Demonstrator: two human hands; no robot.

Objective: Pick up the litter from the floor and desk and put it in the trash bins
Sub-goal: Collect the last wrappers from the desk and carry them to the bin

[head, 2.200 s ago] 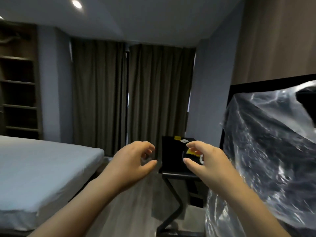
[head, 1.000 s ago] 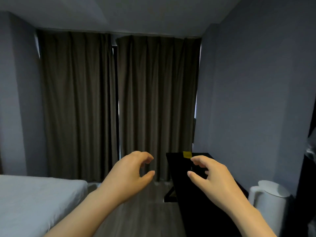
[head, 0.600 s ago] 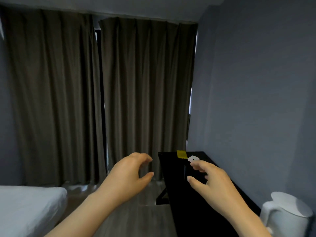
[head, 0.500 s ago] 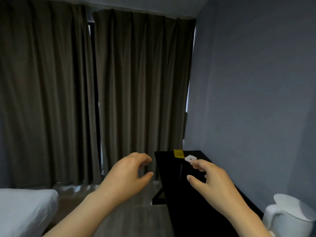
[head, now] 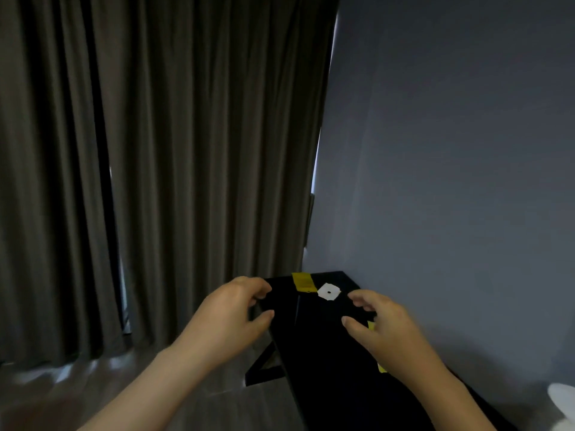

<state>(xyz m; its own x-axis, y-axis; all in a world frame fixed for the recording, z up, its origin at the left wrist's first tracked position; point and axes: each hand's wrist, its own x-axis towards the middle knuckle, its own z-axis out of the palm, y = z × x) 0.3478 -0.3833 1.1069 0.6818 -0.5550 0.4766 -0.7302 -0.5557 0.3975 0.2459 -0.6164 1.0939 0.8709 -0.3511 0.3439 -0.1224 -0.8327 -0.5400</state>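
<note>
Grey-brown curtain cloth [head: 155, 150] fills the left and middle of my view. Item: left hand [head: 230, 315], held over the near-left edge of the bench [head: 326, 374], fingers loosely curled with the thumb apart, holding nothing. Item: the bench itself, black and narrow, set along the wall [head: 451, 166]. Item: yellow slip [head: 301, 282], lying flat at the bench's far end. Item: white scrap [head: 329, 292], just right of the slip and perhaps touching its corner, ragged-edged with a small hole in the middle, also flat. I judge both to be paper-light, limp and unbreakable. They lie flush on a smooth top, so there is nothing to get under, and I would drag one toward the bench edge or lift a corner with a fingertip, then pinch that corner. Item: right hand [head: 385, 331], over the bench just short of the white scrap, fingers curled and thumb apart, nothing pinched. Item: yellow fragments [head: 371, 325], showing past that hand. I cannot tell whether it touches them. Item: white rounded object [head: 560, 399], lower right, cut off and unidentified.
</note>
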